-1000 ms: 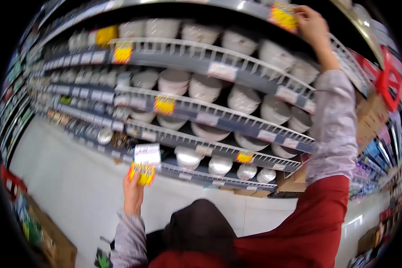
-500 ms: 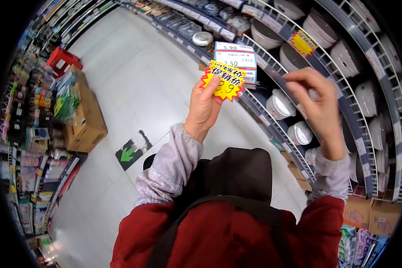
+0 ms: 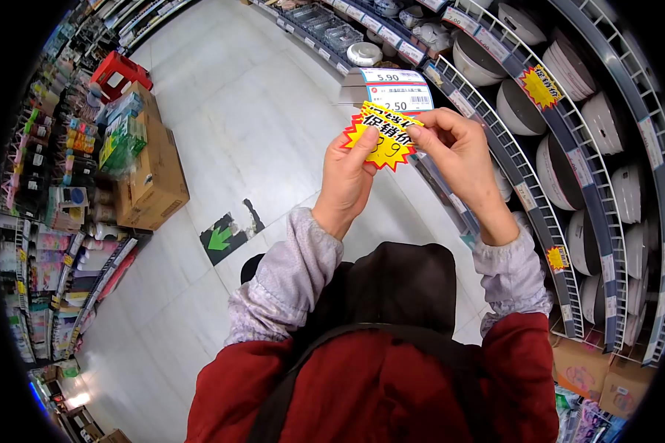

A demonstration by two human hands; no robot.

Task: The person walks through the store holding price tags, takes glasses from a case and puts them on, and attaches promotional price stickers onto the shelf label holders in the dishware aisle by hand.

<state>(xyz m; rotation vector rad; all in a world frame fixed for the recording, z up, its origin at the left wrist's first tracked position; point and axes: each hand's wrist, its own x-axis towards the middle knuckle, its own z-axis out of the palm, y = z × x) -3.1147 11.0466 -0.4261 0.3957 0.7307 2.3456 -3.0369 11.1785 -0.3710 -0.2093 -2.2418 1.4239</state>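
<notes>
Yellow starburst price tags (image 3: 383, 146) with red edges, black print and a handwritten number are stacked in front of me. My left hand (image 3: 347, 176) is closed on them, with its thumb pressed on the front one. Behind and above the starbursts stick up white price labels (image 3: 396, 91) with blue and red bands, marked 5.90 and 2.50; their lower part is hidden. My right hand (image 3: 462, 159) is closed in a pinch at the right edge of the starburst tags, thumb and fingers together.
Curved wire-edged shelves (image 3: 521, 192) on the right hold bowls (image 3: 523, 107) and a yellow tag (image 3: 541, 87). On the left, a cardboard box (image 3: 155, 184) carries green packages, near a red container (image 3: 120, 75). A green arrow sign (image 3: 220, 238) marks the tiled floor.
My right hand has come left and down from beside the shelf and now pinches the starburst tags. My left hand still holds the stack. The view has shifted slightly.
</notes>
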